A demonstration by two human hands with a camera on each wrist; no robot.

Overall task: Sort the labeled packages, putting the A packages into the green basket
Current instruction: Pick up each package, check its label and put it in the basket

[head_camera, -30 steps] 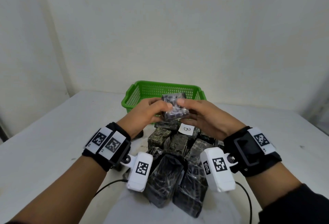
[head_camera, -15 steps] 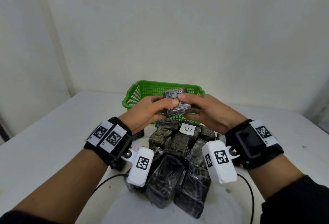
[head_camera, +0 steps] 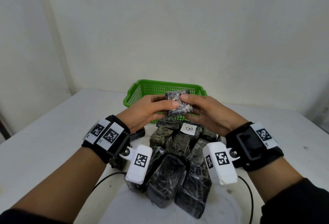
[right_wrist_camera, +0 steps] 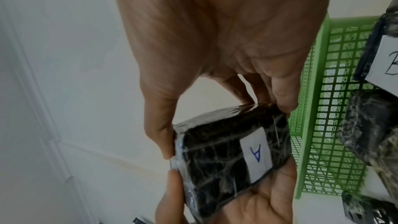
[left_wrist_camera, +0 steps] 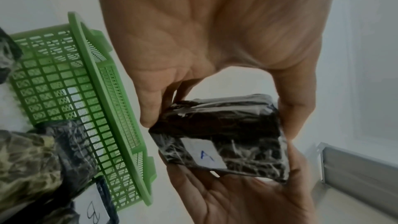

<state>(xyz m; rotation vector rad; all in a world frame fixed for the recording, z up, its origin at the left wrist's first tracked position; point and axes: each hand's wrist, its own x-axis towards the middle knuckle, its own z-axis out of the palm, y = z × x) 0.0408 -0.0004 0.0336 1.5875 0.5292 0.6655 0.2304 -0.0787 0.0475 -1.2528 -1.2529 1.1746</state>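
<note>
Over at 9 o'clock of the A package the left hand pinches its edge, thumb on top, fingers curled underneath. That package, dark and plastic-wrapped, hangs above the near rim of the green basket, its white A label facing down. At 3 o'clock the right hand pinches the other edge likewise. Down at 6 o'clock sits the pile of wrapped packages on the white table, one showing a B label.
</note>
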